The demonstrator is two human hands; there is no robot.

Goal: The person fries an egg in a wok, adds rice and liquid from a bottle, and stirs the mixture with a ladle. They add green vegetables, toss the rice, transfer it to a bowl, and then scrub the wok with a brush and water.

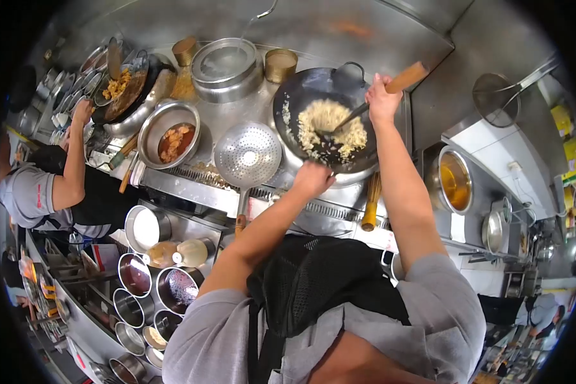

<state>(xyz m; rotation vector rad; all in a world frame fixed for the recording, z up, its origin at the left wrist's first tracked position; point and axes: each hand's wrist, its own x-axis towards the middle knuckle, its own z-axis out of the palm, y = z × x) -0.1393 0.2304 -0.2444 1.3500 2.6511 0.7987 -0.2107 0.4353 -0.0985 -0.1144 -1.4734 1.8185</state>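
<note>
My right hand was closed around the wooden handle of a ladle, gripping it near the middle, with the butt of the handle sticking out past my fist toward the upper right. The ladle's long axis ran on a slant, from that upper-right end down and to the left, its metal shaft dipping into the fried rice heaped inside the black wok. The ladle's bowl was buried in the rice, so I could not make out its shape.

My left hand was clenched on the near rim of the wok, at its lower edge; whether a cloth lay under my fingers I could not tell.

Just left of the wok a perforated strainer rested on the steel table, its handle pointing down toward me. Farther left stood a steel bowl with orange food, and beyond it another person's hand hovered near a second wok.
</note>
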